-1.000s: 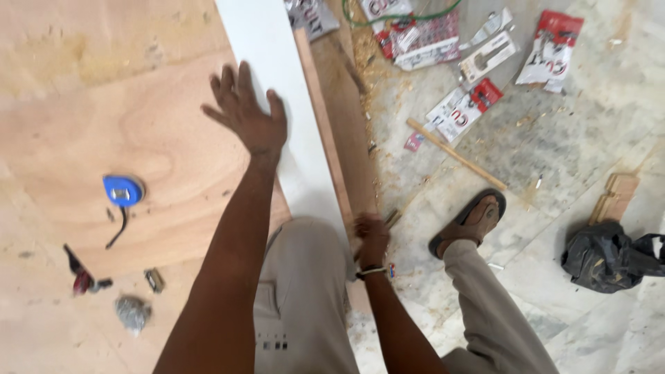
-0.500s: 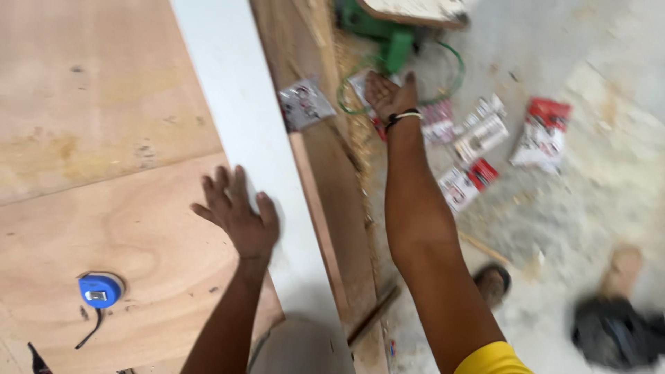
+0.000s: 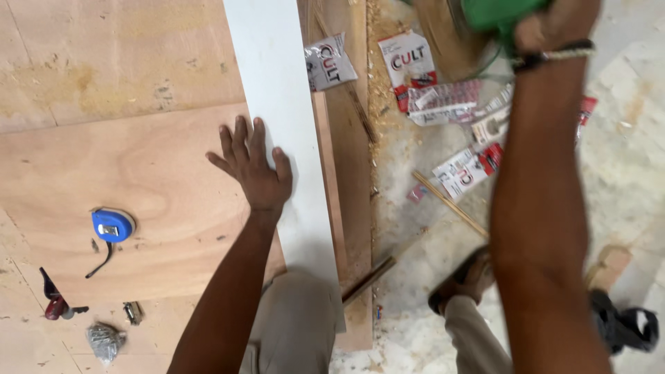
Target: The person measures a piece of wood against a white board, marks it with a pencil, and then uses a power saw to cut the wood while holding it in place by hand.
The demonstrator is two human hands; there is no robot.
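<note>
My left hand (image 3: 255, 173) lies flat and spread across the edge of the white board (image 3: 277, 104) and the plywood sheet (image 3: 138, 173). My right hand (image 3: 551, 28) is closed around a green power tool (image 3: 495, 14) — it looks heavy and rigid, best gripped at its handle. Beyond its wrist lie torn packets (image 3: 450, 104).

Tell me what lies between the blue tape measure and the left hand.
Head view: only bare plywood sheet lies between the blue tape measure and the left hand.
</note>
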